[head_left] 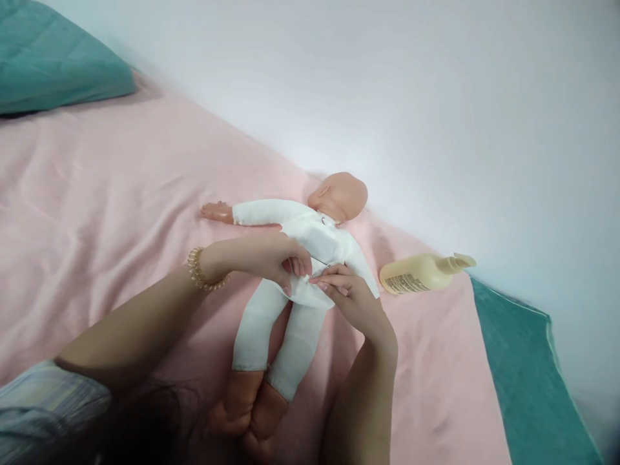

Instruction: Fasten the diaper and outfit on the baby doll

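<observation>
A baby doll (300, 349) with a white cloth body and bare plastic head, hand and feet lies stretched out on the bed. Around its hips is a white diaper (312, 297), its lower edge loose and flared. My left hand (283, 258) bends over the diaper's waist, thumb and fingers pinching the white material. Close against it, my right hand (351, 294) pinches the same spot from the other side, the fingertips of both hands nearly meeting. A thin dark line shows between them at the waist; I cannot tell what it is.
A pale yellow pump bottle (416, 274) lies on its side to the doll's right. Pink bedding (121, 194) spreads beneath, with a green pillow (58, 58) at the upper left and green fabric (523, 361) at the right. A white wall (411, 116) borders the bed.
</observation>
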A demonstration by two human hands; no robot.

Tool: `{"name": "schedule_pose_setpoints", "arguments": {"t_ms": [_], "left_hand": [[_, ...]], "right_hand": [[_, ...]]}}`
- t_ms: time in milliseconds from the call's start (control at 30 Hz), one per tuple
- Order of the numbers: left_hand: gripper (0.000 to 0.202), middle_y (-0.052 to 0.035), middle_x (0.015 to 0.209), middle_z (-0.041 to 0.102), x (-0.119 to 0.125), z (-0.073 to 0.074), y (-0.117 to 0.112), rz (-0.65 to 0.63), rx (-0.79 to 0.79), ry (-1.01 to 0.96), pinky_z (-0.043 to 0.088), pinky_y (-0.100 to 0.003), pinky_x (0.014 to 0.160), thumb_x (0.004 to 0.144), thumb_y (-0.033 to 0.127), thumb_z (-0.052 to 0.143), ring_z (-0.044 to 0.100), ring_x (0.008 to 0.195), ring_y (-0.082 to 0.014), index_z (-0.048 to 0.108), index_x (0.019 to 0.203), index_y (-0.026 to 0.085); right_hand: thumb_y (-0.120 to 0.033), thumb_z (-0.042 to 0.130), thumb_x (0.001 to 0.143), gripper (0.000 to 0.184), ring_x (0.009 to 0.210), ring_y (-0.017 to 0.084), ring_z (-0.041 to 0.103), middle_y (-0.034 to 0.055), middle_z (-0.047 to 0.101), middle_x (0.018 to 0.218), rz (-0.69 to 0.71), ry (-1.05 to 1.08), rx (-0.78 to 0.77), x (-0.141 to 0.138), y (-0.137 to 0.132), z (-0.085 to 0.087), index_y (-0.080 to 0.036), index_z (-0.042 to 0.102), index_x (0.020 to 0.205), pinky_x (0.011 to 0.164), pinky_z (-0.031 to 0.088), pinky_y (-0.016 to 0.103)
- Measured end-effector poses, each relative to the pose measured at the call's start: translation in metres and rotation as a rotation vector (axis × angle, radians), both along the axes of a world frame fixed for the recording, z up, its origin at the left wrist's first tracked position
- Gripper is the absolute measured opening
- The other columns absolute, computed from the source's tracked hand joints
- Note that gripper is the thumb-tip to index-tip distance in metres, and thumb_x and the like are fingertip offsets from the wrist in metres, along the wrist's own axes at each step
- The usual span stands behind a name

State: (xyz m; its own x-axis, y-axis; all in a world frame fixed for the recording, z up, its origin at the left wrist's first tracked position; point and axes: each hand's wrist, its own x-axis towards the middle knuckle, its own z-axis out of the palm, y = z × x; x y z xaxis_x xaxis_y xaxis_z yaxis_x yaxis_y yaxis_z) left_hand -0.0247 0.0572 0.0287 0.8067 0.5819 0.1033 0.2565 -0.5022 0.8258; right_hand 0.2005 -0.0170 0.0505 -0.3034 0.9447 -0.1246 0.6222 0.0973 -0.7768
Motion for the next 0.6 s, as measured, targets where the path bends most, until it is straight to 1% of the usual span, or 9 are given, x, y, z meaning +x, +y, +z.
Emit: {"name": "schedule_pose_setpoints", "arguments": {"t_ms": [133, 200, 300, 400, 500, 600], "left_hand": [[0.044, -0.0049, 0.088, 0.073, 0.003, -0.011, 0.004, -0.07, -0.008, -0.011, 0.059, -0.04, 0.071, 0.066, 0.063, 0.076, 0.067, 0.08, -0.0256, 0.071, 0.092, 0.028], [0.046, -0.0048, 0.089, 0.073, 0.003, -0.012, 0.006, -0.082, -0.009, -0.006, 0.059, -0.039, 0.072, 0.065, 0.063, 0.076, 0.067, 0.082, -0.0262, 0.071, 0.095, 0.029], [0.05, -0.0049, 0.092, 0.073, 0.001, -0.007, 0.007, -0.077, -0.035, 0.017, 0.058, -0.039, 0.077, 0.065, 0.063, 0.076, 0.067, 0.089, -0.0272, 0.072, 0.102, 0.029], [0.055, -0.0056, 0.098, 0.073, -0.001, 0.002, 0.007, -0.031, -0.064, 0.023, 0.056, -0.039, 0.082, 0.067, 0.063, 0.074, 0.065, 0.094, -0.0275, 0.071, 0.108, 0.027], [0.053, -0.0064, 0.1, 0.073, -0.001, 0.006, 0.005, 0.015, -0.06, 0.02, 0.055, -0.041, 0.083, 0.072, 0.064, 0.07, 0.064, 0.093, -0.0271, 0.071, 0.108, 0.024], [0.048, -0.0066, 0.099, 0.073, 0.001, 0.004, 0.003, 0.027, -0.052, 0.021, 0.056, -0.041, 0.081, 0.074, 0.06, 0.071, 0.065, 0.091, -0.0269, 0.071, 0.103, 0.022]], "right_hand": [[-0.024, 0.058, 0.093, 0.023, 0.095, 0.018, 0.061, 0.0016, 0.067, 0.104, -0.041, -0.029, -0.04, -0.006, 0.001, -0.004, -0.034, 0.079, 0.093, 0.084, 0.05, 0.034], [-0.025, 0.058, 0.093, 0.023, 0.094, 0.017, 0.06, 0.0013, 0.066, 0.102, -0.054, -0.023, -0.045, -0.007, 0.001, -0.004, -0.034, 0.079, 0.091, 0.083, 0.049, 0.033], [-0.026, 0.059, 0.093, 0.021, 0.095, 0.018, 0.06, 0.0011, 0.066, 0.099, -0.049, 0.005, -0.035, -0.004, 0.002, -0.004, -0.032, 0.079, 0.091, 0.086, 0.047, 0.033], [-0.028, 0.057, 0.094, 0.021, 0.098, 0.018, 0.06, 0.002, 0.066, 0.104, -0.088, 0.061, -0.011, 0.002, 0.004, -0.005, -0.03, 0.078, 0.094, 0.088, 0.047, 0.033], [-0.03, 0.057, 0.094, 0.02, 0.099, 0.02, 0.061, 0.0024, 0.068, 0.105, -0.143, 0.087, 0.012, 0.005, 0.005, -0.007, -0.028, 0.077, 0.094, 0.089, 0.047, 0.035], [-0.028, 0.057, 0.093, 0.02, 0.105, 0.021, 0.061, 0.0022, 0.071, 0.103, -0.131, 0.053, 0.016, 0.002, 0.007, -0.01, -0.028, 0.077, 0.092, 0.093, 0.046, 0.037]]}}
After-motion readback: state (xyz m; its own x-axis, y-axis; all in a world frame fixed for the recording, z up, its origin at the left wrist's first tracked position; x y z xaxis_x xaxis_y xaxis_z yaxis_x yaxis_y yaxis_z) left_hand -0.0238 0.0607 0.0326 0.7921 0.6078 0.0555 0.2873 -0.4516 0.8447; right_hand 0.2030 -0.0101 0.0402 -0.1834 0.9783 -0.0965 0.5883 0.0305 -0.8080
